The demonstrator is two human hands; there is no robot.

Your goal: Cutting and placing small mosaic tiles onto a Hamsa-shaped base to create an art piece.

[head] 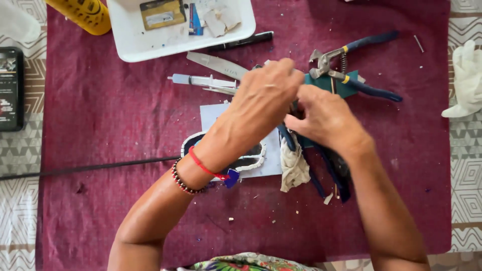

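Both hands, left hand [263, 98] and right hand [324, 118], are pinching closed on something hidden between them, so gripping steady over the white-rimmed dark oval mosaic piece [251, 161] at 6 o'clock is mattering most

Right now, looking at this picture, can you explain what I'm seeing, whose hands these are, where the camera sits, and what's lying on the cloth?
This is one view from a camera worn on a person's head, looking down at their own two bare hands. The left hand, with a red cord and beads at the wrist, meets the right hand over a maroon cloth. Between them they seem to grip a dark-handled tool, mostly hidden. Under the left forearm lies an oval mosaic piece on white paper. Nearby are a syringe, blue-handled nippers, a crumpled rag, a white tray, a yellow bottle, a phone and a white glove.
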